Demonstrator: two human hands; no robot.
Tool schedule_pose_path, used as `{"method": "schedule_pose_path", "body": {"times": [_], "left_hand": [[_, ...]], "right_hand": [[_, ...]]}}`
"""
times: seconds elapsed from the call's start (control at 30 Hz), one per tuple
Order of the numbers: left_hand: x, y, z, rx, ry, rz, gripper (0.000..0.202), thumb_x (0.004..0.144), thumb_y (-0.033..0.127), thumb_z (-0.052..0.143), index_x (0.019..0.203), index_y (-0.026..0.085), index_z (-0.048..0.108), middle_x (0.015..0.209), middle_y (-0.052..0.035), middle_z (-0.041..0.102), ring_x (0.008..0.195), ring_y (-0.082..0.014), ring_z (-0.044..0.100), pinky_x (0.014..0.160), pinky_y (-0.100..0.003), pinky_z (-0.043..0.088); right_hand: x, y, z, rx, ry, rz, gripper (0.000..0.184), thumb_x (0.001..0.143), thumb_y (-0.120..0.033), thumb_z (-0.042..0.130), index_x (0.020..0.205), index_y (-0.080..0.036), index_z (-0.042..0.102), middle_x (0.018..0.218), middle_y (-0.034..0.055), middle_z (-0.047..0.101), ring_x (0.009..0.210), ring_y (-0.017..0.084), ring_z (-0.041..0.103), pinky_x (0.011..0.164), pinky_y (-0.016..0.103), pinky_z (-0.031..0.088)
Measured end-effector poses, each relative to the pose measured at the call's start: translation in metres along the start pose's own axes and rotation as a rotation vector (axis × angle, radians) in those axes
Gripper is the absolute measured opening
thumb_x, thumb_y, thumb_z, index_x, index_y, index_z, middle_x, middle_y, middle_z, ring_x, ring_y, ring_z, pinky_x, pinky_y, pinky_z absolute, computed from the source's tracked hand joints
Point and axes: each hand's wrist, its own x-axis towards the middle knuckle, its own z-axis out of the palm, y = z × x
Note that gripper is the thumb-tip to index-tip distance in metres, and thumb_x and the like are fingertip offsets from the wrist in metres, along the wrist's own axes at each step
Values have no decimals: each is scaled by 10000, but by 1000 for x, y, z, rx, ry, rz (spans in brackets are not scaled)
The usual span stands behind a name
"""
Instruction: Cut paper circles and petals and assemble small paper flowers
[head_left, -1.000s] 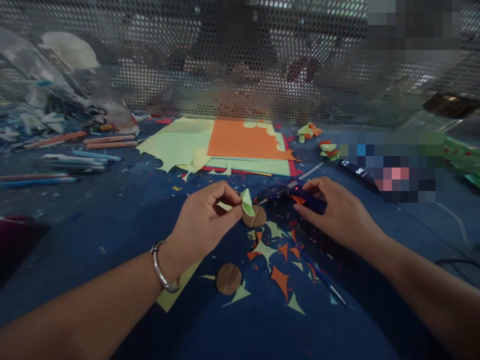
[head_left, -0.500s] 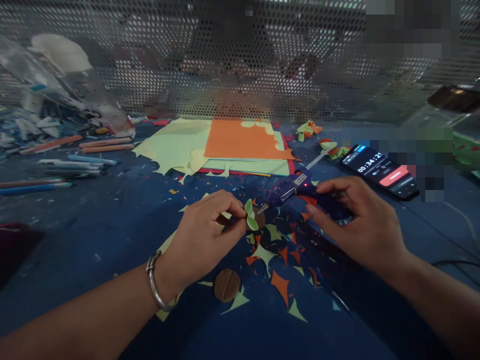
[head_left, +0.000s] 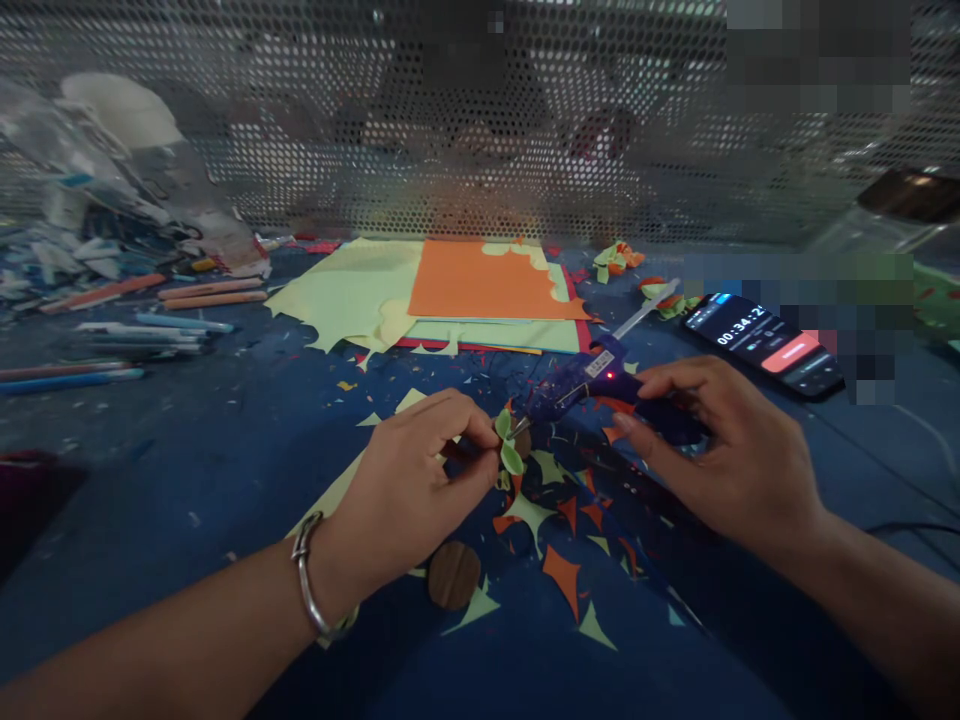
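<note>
Between thumb and fingers, my left hand (head_left: 431,470) pinches a small folded light-green paper piece (head_left: 511,455). My right hand (head_left: 731,450) grips the handle of a dark blue glue gun (head_left: 574,385) with a lit red light. Its metal nozzle meets the green piece, or is right at it; I cannot tell if they touch. A clear glue stick (head_left: 649,310) juts from the gun's back. Behind the nozzle a brown wooden disc (head_left: 523,445) is partly hidden. Nearer me lies another wooden disc (head_left: 454,575), flat on the blue table.
Green scraps (head_left: 531,515) and orange scraps (head_left: 562,580) litter the table. Orange paper (head_left: 487,285) tops stacked sheets at the back. Pens (head_left: 187,320) and a plastic bottle (head_left: 187,200) are left. Folded paper pieces (head_left: 619,262) and a phone (head_left: 772,345) are right. A perforated metal panel (head_left: 315,130) stands behind.
The glue gun has moved slightly left and down, bringing its nozzle up to the folded green piece. My left hand has shifted a little, tilting that piece.
</note>
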Motion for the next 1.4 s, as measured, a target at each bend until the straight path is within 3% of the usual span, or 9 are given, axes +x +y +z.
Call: {"method": "schedule_pose_path", "body": {"times": [0.5,0.83,1.13,1.3,1.4], "left_hand": [[0,1,0,5,-14,0,157,819,52,600,773,200,627,833,-1,687,731,-115,641,638,-225,535],[1,0,0,14,-10,-3,153,815,55,606,765,197,630,829,0,687,722,-112,641,635,-219,528],[-1,-1,1,20,-11,-17,149,818,66,608,770,205,634,816,4,680,717,-118,642,627,-227,529],[0,-2,1,45,28,-11,135,816,81,626,772,207,640,807,11,683,726,-121,649,639,-237,541],[0,0,0,69,118,7,143,828,83,642,778,217,630,803,16,682,735,-127,651,645,-252,540]], "right_hand": [[0,0,0,23,-4,-2,147,921,-311,688,983,-295,556,1021,49,700,902,279,714,788,444,579],[2,-1,-1,-23,30,-47,138,914,-308,696,936,-265,566,974,50,719,865,244,717,695,366,556],[3,-2,-1,-20,40,-63,147,909,-288,710,938,-268,567,955,37,705,871,232,716,702,361,555],[3,-3,-2,-34,36,-69,142,912,-288,706,922,-268,566,945,40,699,888,248,715,722,382,563],[2,-2,-1,-27,48,-61,135,908,-291,705,919,-263,573,950,40,700,872,244,710,732,384,572]]}}
